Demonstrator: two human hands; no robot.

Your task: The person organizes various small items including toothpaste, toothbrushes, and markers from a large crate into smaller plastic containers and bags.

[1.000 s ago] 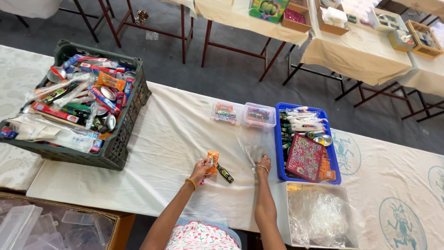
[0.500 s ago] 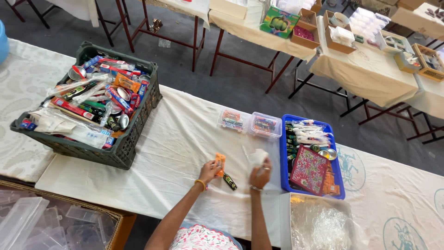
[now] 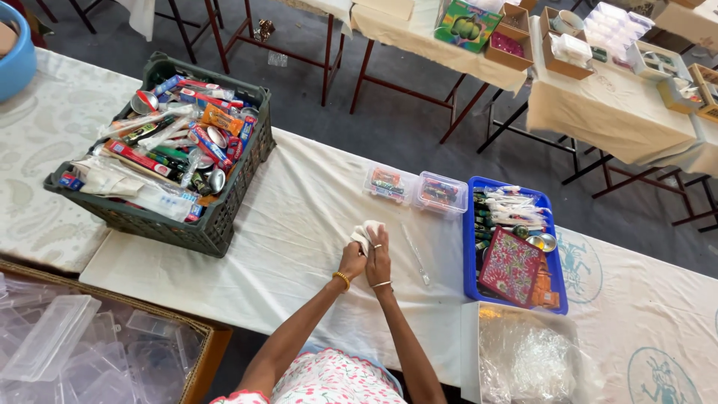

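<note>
Both forearms reach up from the near edge of the table (image 3: 299, 224), wrists bent, left hand (image 3: 351, 262) and right hand (image 3: 379, 260) pressed together side by side, fingers closed on a small white crumpled packet (image 3: 366, 233) held just above the cloth mid-table. A thin clear stick (image 3: 416, 254) lies just right of the hands; two small clear boxes (image 3: 415, 189) sit toward the far edge. Blue tray (image 3: 470, 247) at right, dark crate (image 3: 224, 217) of tubes well left, bag of clear plastic (image 3: 531, 355) at the near edge.

Bare cloth (image 3: 299, 224) between crate (image 3: 217, 217) and tray (image 3: 470, 247).
</note>
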